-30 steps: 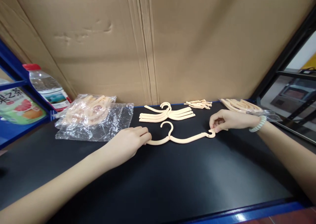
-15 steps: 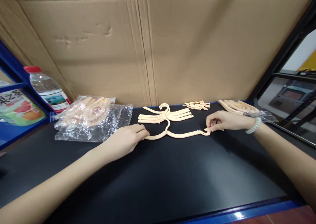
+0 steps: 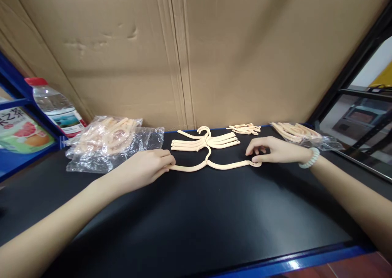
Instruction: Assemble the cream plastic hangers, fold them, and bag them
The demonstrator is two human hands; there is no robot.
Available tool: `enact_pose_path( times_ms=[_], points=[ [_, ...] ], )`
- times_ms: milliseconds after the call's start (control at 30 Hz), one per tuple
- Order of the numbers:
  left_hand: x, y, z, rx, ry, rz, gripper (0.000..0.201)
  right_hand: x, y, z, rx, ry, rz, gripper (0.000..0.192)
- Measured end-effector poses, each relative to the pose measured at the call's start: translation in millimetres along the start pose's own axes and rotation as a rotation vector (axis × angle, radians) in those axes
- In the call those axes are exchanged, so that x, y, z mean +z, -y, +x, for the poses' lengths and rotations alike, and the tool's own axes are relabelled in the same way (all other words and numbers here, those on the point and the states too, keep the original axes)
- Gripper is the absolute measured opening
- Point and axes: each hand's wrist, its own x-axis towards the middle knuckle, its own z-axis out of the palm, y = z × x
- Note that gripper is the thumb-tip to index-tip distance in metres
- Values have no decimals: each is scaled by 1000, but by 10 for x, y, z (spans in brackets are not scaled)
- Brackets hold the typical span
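black tabletop point(image 3: 196, 221) | far centre: hanger stack point(image 3: 206, 141), single hanger point(image 3: 211, 165) | far left: plastic bags point(image 3: 110, 141) | far right: loose pieces point(image 3: 245, 128), bagged parts point(image 3: 298, 132)

Hanger point(image 3: 214, 165) between both hands: pale peach; same colour for the hanger stack point(image 3: 205, 141) beyond it. Table point(image 3: 196, 221): black with blue front edge. Far left bottle point(image 3: 55, 108): clear with red cap; cardboard backdrop point(image 3: 196, 53): plain brown; bracelet point(image 3: 308, 159): pale green.

1. A flattened cardboard sheet point(image 3: 196, 53) is standing as the back wall, creased down its middle.
2. A black tabletop point(image 3: 196, 221) with a blue front edge is catching a soft sheen of light.
3. A blue shelf frame point(image 3: 12, 82) is rising at the left.
4. A black metal frame point(image 3: 352, 65) is slanting at the right, with daylight showing beyond it.
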Motion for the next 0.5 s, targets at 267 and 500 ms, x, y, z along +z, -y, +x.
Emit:
enact_pose_path(
  times_ms=[267, 500],
  points=[
    [-58, -54, 0, -9, 34, -63, 23, 216, 204, 80, -197, -3, -37, 26],
    [-107, -116, -5, 23, 98, -115, 22, 194, 200, 43, -150, 101, 7, 21]
  ],
)
